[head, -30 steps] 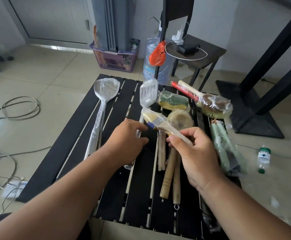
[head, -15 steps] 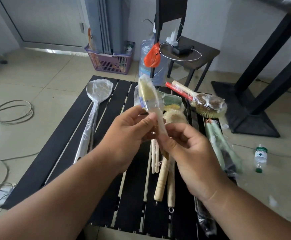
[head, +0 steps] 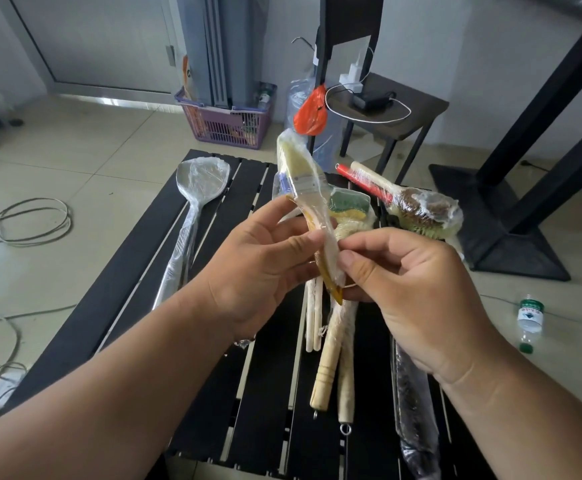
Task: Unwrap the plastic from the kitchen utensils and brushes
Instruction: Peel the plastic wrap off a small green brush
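Both hands are now holding the plastic-wrapped paintbrush (head: 305,188) up above the black slatted table (head: 116,306), whereas a second ago it was lying flat among the other utensils with only the right hand touching its handle. The left hand (head: 258,271) is pinching the wrapped handle between thumb and fingers, and the right hand (head: 403,289) is pinching the plastic lower on the same handle, thumb and forefinger curled against it, the two hands almost touching. The brush is standing nearly upright, bristles tilting away toward the top, its amber handle tip pointing down between the hands; half a second ago it was sitting a little lower and the hands were closer over it. The plastic is still covering the whole brush. On the table behind, the wrapped metal spatula (head: 197,188) is lying to the left, well apart from the hands; the wrapped green and yellow sponge (head: 350,206) is showing just beyond the fingers, and the wrapped scrub brush (head: 421,209) with a red stick beside its handle is lying to the right. Wooden-handled brushes (head: 331,358) are lying under the hands, and a dark wrapped item (head: 412,403) is resting along the right edge. A small water bottle (head: 529,322) is lying on the floor to the right.
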